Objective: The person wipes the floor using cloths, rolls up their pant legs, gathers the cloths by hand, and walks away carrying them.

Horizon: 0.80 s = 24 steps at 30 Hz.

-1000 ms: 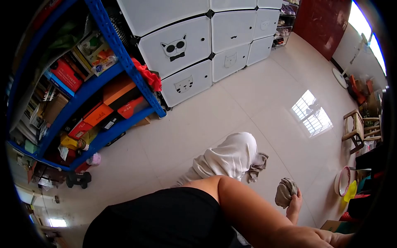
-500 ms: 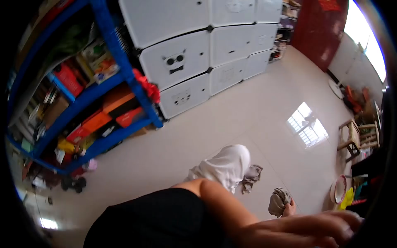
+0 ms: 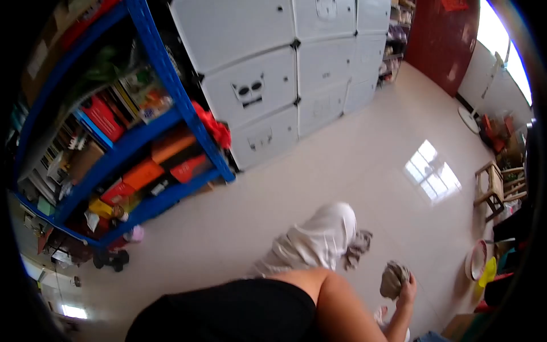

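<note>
My right hand is closed around a bunched grey-brown cloth, held above the floor at the lower right. My left arm, bare below a black sleeve, runs down to the bottom edge; its hand is not in view. A knee in off-white fabric shows at the middle, and another crumpled grey-brown cloth is right beside it. A small pinkish and white shape lies between the forearms, too unclear to name.
Blue shelving with boxes and books stands at left, next to white cabinets. A dumbbell is on the floor at lower left. At right are a wooden stool, a basin and a yellow item. A red door is beyond.
My left hand, earlier stretched across the lower right, has left the view. More of my right forearm shows. The bunched cloth remains in my right hand.
</note>
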Each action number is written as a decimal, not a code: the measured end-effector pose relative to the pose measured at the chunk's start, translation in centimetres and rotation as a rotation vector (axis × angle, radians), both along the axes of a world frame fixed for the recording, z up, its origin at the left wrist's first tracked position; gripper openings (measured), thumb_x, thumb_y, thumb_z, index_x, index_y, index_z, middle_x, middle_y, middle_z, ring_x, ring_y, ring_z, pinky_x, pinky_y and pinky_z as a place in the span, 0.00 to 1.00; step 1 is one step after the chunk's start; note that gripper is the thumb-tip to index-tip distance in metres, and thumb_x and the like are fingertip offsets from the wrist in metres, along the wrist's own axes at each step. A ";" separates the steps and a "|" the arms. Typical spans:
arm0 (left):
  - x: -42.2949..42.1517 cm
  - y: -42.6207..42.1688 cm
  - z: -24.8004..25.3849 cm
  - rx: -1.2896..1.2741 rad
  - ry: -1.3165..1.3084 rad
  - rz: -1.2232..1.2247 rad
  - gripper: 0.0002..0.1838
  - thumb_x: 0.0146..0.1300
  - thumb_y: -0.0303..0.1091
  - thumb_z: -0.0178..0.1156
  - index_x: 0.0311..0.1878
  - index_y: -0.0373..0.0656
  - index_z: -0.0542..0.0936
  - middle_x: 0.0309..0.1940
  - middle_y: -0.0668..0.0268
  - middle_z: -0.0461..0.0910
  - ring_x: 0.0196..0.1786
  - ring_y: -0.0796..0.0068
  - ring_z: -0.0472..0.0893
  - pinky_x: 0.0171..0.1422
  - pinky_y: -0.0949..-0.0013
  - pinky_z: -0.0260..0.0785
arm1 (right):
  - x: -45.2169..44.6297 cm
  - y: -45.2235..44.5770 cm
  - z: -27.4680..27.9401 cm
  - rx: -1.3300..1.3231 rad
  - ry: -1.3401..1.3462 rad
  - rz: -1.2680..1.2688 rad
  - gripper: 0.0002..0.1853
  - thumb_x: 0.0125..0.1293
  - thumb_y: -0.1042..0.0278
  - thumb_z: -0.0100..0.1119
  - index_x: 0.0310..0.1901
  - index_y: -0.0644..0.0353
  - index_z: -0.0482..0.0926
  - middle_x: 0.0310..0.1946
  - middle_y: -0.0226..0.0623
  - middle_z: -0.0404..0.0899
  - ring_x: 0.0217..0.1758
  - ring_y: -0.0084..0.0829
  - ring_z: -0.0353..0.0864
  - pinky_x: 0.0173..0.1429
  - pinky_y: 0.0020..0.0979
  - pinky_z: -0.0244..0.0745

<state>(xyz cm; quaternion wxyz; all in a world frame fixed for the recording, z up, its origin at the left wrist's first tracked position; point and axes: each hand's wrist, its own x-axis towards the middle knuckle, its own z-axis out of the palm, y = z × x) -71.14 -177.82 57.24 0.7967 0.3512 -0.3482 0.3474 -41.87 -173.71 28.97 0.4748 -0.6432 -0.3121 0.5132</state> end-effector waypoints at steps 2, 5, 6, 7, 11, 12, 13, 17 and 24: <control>0.7 0.0 -0.5 0.059 0.059 -0.102 0.15 0.61 0.34 0.45 0.47 0.35 0.70 0.41 0.57 0.74 0.45 0.71 0.72 0.49 0.72 0.63 | 0.2 0.0 0.5 -0.017 -0.071 -0.011 0.24 0.48 0.79 0.39 0.51 0.66 0.65 0.44 0.40 0.71 0.46 0.31 0.70 0.51 0.28 0.65; 2.9 -0.8 -2.7 0.196 0.135 -0.373 0.15 0.60 0.34 0.46 0.45 0.34 0.72 0.39 0.58 0.75 0.45 0.73 0.73 0.49 0.74 0.63 | 0.3 -0.4 0.6 -0.115 -0.205 -0.108 0.23 0.48 0.78 0.40 0.50 0.66 0.67 0.42 0.40 0.73 0.45 0.31 0.72 0.48 0.28 0.67; 3.5 -1.1 -3.4 0.240 0.148 -0.475 0.15 0.60 0.34 0.47 0.44 0.34 0.72 0.39 0.59 0.75 0.45 0.74 0.73 0.50 0.74 0.62 | 1.5 -0.5 -1.2 -0.046 -0.131 -0.038 0.22 0.49 0.77 0.41 0.49 0.66 0.68 0.41 0.40 0.73 0.44 0.29 0.71 0.49 0.27 0.66; 4.0 -1.2 -4.1 0.280 0.166 -0.561 0.14 0.60 0.34 0.47 0.44 0.34 0.73 0.39 0.59 0.76 0.45 0.74 0.73 0.50 0.74 0.62 | 1.6 -0.8 -0.9 -0.079 -0.102 -0.081 0.21 0.49 0.77 0.41 0.49 0.66 0.69 0.41 0.39 0.73 0.44 0.28 0.71 0.49 0.26 0.66; 4.7 3.5 -8.9 0.420 0.735 -0.474 0.14 0.58 0.34 0.50 0.44 0.34 0.74 0.37 0.63 0.77 0.43 0.78 0.74 0.50 0.76 0.63 | 0.5 -0.5 0.8 -0.009 -0.094 -0.126 0.26 0.45 0.82 0.36 0.51 0.68 0.66 0.43 0.40 0.72 0.46 0.30 0.71 0.51 0.26 0.64; 4.4 6.8 -12.2 0.435 0.887 -0.315 0.14 0.58 0.34 0.51 0.43 0.33 0.74 0.37 0.62 0.77 0.42 0.78 0.74 0.49 0.76 0.63 | 0.0 -0.2 0.9 -0.041 -0.119 -0.164 0.26 0.45 0.82 0.36 0.51 0.68 0.66 0.43 0.40 0.72 0.46 0.30 0.71 0.51 0.26 0.64; 4.2 8.5 -16.2 0.419 1.107 -0.061 0.11 0.56 0.29 0.52 0.42 0.36 0.75 0.38 0.63 0.77 0.41 0.78 0.74 0.48 0.76 0.64 | -0.5 -0.3 1.8 -0.033 -0.051 -0.154 0.26 0.44 0.83 0.36 0.51 0.68 0.66 0.43 0.41 0.72 0.46 0.30 0.71 0.52 0.26 0.64; 2.6 14.4 -30.4 0.390 1.828 0.726 0.06 0.47 0.30 0.53 0.27 0.38 0.74 0.22 0.66 0.74 0.26 0.79 0.71 0.28 0.73 0.63 | 1.3 0.2 1.8 -0.066 0.092 -0.201 0.28 0.44 0.84 0.37 0.53 0.68 0.64 0.43 0.43 0.71 0.46 0.32 0.71 0.51 0.27 0.65; 3.4 17.1 -39.0 0.819 2.209 0.705 0.23 0.46 0.30 0.57 0.49 0.46 0.67 0.52 0.56 0.61 0.53 0.60 0.66 0.53 0.64 0.62 | 2.3 5.1 -2.3 -0.096 0.332 -0.291 0.29 0.47 0.84 0.36 0.56 0.63 0.60 0.46 0.43 0.69 0.46 0.35 0.70 0.51 0.32 0.67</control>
